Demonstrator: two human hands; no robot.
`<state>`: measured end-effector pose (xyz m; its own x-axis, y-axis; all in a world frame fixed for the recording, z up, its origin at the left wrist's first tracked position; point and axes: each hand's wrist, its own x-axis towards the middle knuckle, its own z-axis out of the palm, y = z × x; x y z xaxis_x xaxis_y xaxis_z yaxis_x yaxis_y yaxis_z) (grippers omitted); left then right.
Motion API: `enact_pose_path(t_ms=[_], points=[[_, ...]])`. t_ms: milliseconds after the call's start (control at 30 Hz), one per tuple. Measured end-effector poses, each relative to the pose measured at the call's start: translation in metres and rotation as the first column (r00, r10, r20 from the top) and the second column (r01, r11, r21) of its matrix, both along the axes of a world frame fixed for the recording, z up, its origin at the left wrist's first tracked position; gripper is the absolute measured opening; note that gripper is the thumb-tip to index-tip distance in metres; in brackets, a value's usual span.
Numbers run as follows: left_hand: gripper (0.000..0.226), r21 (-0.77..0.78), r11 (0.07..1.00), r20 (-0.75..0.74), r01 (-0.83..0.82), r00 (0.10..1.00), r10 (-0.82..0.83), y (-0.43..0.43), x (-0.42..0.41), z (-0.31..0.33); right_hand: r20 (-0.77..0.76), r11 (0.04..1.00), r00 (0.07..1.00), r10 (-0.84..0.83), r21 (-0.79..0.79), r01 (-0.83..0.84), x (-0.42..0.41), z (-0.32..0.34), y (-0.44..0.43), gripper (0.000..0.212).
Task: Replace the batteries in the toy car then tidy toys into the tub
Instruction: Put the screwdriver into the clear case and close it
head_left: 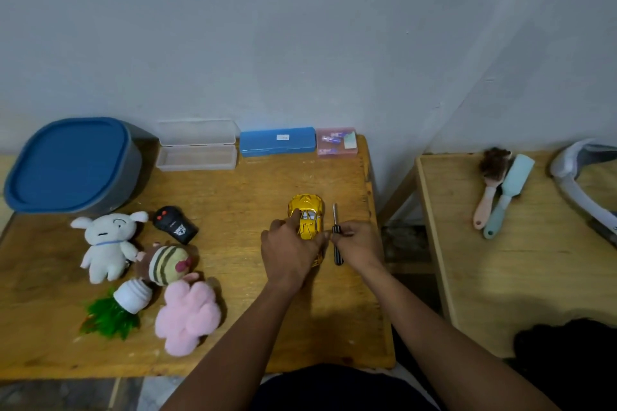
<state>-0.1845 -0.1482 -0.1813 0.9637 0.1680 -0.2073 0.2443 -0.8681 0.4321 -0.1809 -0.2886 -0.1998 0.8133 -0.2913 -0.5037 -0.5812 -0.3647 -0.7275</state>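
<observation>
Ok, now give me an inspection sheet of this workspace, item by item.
Surface: wooden table, worn top.
Job's things: yellow toy car on its wheels; screwdriver lying beside it; lidded tub far left; pink box, seemingly batteries; white plush, striped plush, pink plush and remote at left.
Clutter: toppled fake plant; open clear case; shut blue case.
Grippers: left hand grips the toy car; right hand pinches the screwdriver.
Cables: nothing seen.
Surroundings: grey wall; second table with a bristle brush and a teal brush.
</observation>
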Motion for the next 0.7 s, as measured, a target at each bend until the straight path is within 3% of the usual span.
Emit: enact_pose_path(t_ms=[433,700], points=[[0.066,-0.148,0.977,0.071,-0.154,0.984,0.166,0.060,0.029,0.018,0.203,0.991,0.970,0.132,-0.033,-0.128,0.048,0.029,0.038,0.018],[0.060,-0.082,0.989,0.096,-0.124,0.987,0.132,0.174,0.102,0.025,0.288,0.951,0.909,0.301,-0.158,-0.265,0.120,0.036,0.137,0.027]])
